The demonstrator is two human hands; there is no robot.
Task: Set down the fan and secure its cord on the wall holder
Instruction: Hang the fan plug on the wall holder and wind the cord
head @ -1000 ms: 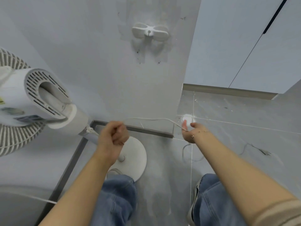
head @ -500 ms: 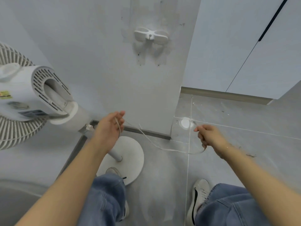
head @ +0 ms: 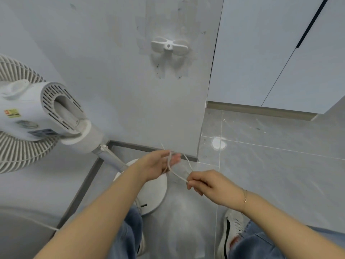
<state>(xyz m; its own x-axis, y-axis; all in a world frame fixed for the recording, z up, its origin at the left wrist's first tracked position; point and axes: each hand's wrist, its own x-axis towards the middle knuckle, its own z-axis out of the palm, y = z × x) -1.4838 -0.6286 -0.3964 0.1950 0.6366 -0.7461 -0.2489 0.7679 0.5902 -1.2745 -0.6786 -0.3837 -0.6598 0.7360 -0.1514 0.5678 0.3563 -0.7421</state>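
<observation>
— What's changed?
— The hands have drawn together: the right hand point(head: 209, 186) pinches the cord point(head: 177, 174), looping it over the left hand point(head: 158, 165)'s outstretched fingers.
— The fan point(head: 37, 116)?
— Down on the floor by the wall. The wall holder point(head: 169, 45) is bare; coiling probably comes first.

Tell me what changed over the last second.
The right hand closed in on the left hand; the cord, stretched between them before, now loops over the left hand while the right pinches it. The fan and wall holder stayed put.
</observation>
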